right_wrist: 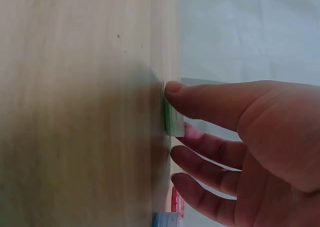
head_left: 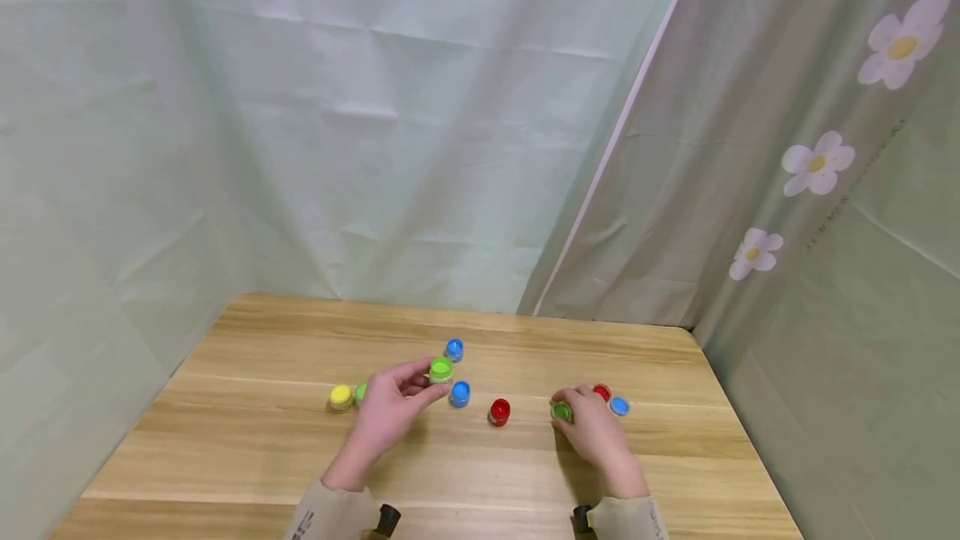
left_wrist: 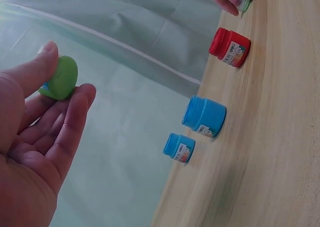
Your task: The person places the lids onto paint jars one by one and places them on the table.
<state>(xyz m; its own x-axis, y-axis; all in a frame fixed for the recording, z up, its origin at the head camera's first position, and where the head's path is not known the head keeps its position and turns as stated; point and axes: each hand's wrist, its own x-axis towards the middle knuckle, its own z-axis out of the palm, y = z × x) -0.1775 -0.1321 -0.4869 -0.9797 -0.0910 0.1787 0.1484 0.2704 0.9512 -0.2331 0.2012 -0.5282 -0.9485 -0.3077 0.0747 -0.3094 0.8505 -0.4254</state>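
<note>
My left hand [head_left: 384,408] holds a small bright green paint jar [head_left: 441,370] raised off the table, pinched between thumb and fingers; in the left wrist view the round green jar [left_wrist: 65,78] shows its base side. My right hand [head_left: 596,430] is low at the tabletop, thumb and index finger on either side of a shallow green lid [head_left: 561,411]. Seen from the right wrist, the thumb covers one edge of the lid [right_wrist: 174,119], while the other fingers are loosely bent. Between the hands stand a red jar [head_left: 499,412] and a blue jar [head_left: 460,394].
A second blue jar [head_left: 454,349] stands farther back. Left of my left hand are a yellow jar [head_left: 341,397] and a partly hidden green item [head_left: 361,392]. A red lid [head_left: 602,392] and a blue lid [head_left: 619,406] lie beside my right hand. Curtains [head_left: 420,148] surround the wooden table [head_left: 480,490].
</note>
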